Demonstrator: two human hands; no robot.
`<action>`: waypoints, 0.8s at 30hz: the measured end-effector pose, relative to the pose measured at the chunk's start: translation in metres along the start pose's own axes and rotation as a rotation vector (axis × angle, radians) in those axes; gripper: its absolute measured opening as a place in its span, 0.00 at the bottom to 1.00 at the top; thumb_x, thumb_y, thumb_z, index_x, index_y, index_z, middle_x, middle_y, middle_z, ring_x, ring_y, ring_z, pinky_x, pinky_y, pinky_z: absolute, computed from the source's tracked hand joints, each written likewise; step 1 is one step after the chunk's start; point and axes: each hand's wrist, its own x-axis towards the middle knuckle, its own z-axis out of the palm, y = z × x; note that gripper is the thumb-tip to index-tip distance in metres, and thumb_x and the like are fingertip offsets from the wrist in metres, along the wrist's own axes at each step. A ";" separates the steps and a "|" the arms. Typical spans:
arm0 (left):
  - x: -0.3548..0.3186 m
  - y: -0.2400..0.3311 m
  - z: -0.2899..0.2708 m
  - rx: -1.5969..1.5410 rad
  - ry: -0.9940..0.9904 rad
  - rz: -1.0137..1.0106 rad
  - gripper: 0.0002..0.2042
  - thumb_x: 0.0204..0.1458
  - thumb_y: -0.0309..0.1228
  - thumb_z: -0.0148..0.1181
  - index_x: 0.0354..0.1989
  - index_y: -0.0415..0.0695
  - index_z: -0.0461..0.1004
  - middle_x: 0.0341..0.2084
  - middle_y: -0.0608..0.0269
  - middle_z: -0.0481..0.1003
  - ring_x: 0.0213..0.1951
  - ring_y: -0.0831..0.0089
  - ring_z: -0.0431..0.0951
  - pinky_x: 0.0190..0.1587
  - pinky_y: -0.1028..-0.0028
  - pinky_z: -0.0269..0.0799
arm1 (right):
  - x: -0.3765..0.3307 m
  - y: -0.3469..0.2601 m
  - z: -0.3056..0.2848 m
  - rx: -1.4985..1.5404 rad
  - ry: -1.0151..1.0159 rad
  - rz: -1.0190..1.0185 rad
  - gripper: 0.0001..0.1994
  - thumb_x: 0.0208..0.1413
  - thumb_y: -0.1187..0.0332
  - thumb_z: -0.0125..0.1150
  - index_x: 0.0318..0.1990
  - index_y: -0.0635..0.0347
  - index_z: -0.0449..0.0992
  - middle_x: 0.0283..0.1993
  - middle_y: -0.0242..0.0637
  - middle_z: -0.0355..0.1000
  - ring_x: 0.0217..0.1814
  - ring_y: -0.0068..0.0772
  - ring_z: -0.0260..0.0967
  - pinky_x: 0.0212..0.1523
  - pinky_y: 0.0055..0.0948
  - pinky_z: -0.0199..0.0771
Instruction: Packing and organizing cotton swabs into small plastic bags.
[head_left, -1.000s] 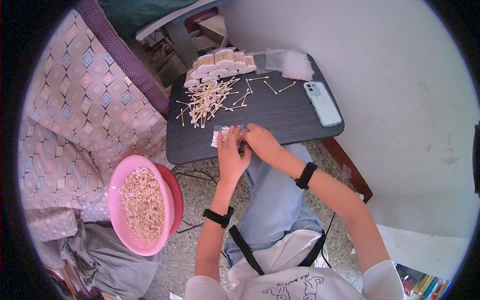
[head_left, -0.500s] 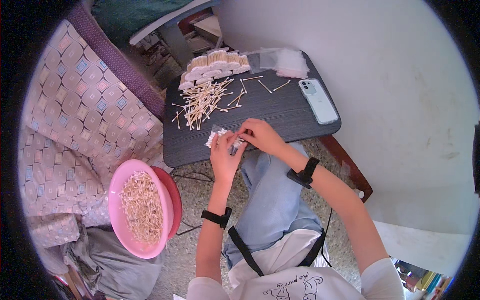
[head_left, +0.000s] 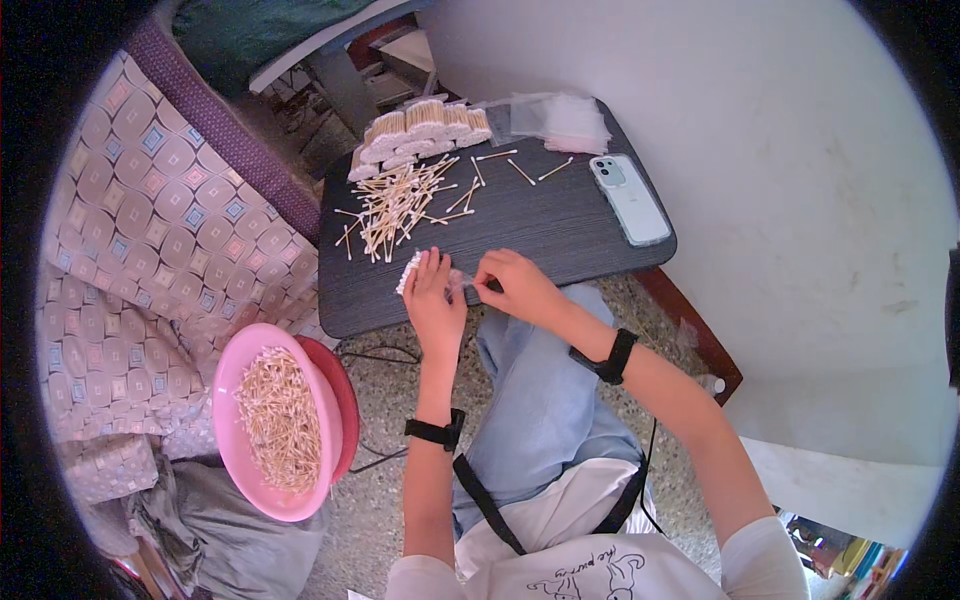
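Note:
A small clear bag of cotton swabs [head_left: 408, 274] lies at the front edge of the dark table, its white tips showing past my fingers. My left hand [head_left: 436, 305] is closed over the bag, pressing it down with the fingers together. Beside it my right hand [head_left: 520, 290] pinches the loose clear plastic end of the bag, pulled out to the right. Just beyond, a loose pile of cotton swabs [head_left: 405, 208] is spread on the table. Several filled bags of swabs [head_left: 425, 125] are stacked behind that pile.
A phone [head_left: 630, 200] lies at the table's [head_left: 540, 235] right side. Clear plastic bags [head_left: 575, 125] are piled at the back right. Left of the table, a pink basin [head_left: 228, 425] full of swabs sits on a red stool [head_left: 345, 400]. A wall [head_left: 780, 200] stands close on the right.
My left hand has turned and laid itself over the bag, which has shifted slightly left. My right hand has moved a little right and down, drawing the plastic end out.

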 end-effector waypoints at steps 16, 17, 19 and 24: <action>-0.009 0.006 -0.026 -0.256 -0.103 0.140 0.20 0.56 0.32 0.47 0.56 0.36 0.63 0.58 0.53 0.61 0.63 0.61 0.55 0.64 0.59 0.44 | -0.005 0.002 0.003 0.288 0.051 0.203 0.04 0.46 0.75 0.56 0.30 0.63 0.70 0.28 0.41 0.68 0.30 0.36 0.69 0.32 0.32 0.68; -0.009 0.003 -0.027 -0.257 -0.100 0.142 0.20 0.56 0.32 0.47 0.56 0.36 0.63 0.58 0.53 0.61 0.63 0.61 0.55 0.64 0.59 0.44 | -0.005 0.006 0.003 0.286 0.052 0.201 0.04 0.46 0.75 0.56 0.30 0.63 0.70 0.28 0.41 0.68 0.30 0.36 0.69 0.32 0.32 0.68; -0.007 -0.006 -0.032 -0.159 -0.278 0.182 0.21 0.57 0.36 0.46 0.56 0.37 0.63 0.58 0.54 0.62 0.63 0.62 0.56 0.64 0.58 0.44 | -0.001 0.010 0.001 0.230 0.091 0.203 0.06 0.49 0.76 0.54 0.36 0.64 0.71 0.28 0.40 0.69 0.28 0.30 0.70 0.30 0.27 0.69; -0.005 -0.022 -0.031 0.115 -0.189 0.140 0.19 0.56 0.36 0.46 0.53 0.38 0.66 0.56 0.54 0.64 0.62 0.63 0.57 0.64 0.56 0.41 | 0.014 -0.003 -0.012 0.351 0.056 0.269 0.09 0.48 0.77 0.53 0.39 0.63 0.71 0.31 0.40 0.71 0.31 0.30 0.71 0.34 0.28 0.70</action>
